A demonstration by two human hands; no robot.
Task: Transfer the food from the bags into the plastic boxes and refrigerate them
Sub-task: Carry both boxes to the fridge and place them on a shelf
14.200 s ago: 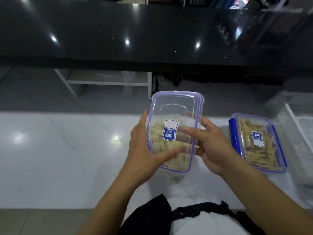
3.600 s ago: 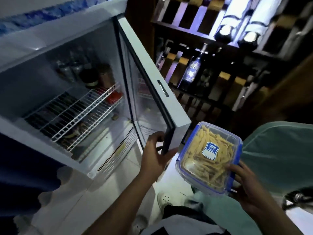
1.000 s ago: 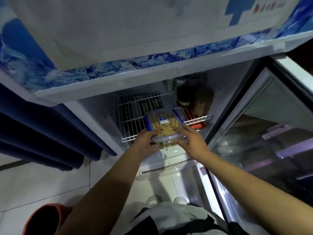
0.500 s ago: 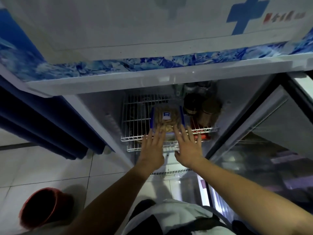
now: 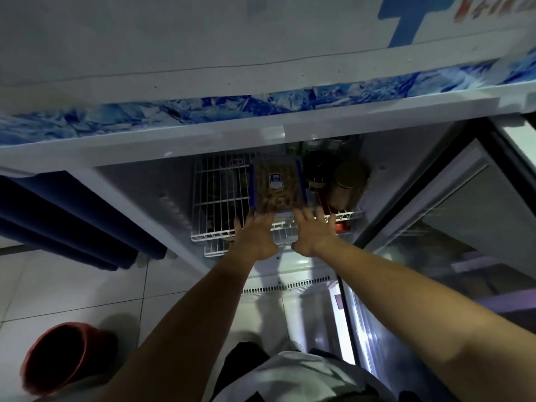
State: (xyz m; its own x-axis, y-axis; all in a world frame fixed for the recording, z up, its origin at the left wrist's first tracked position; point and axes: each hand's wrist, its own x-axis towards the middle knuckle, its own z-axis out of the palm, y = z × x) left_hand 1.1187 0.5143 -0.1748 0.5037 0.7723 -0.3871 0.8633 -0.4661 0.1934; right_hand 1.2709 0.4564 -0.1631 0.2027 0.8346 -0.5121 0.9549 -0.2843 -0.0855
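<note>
Step in hand, as judged: seating 1 plastic box (image 5: pixel 278 187) on the wire shelf (image 5: pixel 220 204) of the open fridge (image 5: pixel 139 181). Both hands at the box's near end, fingers straight and spread, clamped on nothing. Left hand (image 5: pixel 256 237) with fingertips at the near-left corner of the box; contact probable, not confirmed. Right hand (image 5: pixel 314 232) with fingertips at the near-right corner, same caveat.

Recommended for doing the step well: push evenly from both corners, flat-fingered, so as to keep the box square to the shelf wires and avoid skewing toward the jars. Push low on the end wall rather than on the lid, to avoid tipping. Stop once the whole base is clear of the shelf's front rail. Watch the side away from the left hand: 2 dark jars (image 5: pixel 346 181) just beside the box beyond the right hand, clearance slight.

Box location: directly beyond both hands, lying flat, lid up, label visible, long axis running away from the hands, filled with pale brown strips. Glass door (image 5: pixel 452 216) open, outboard of the right hand
</note>
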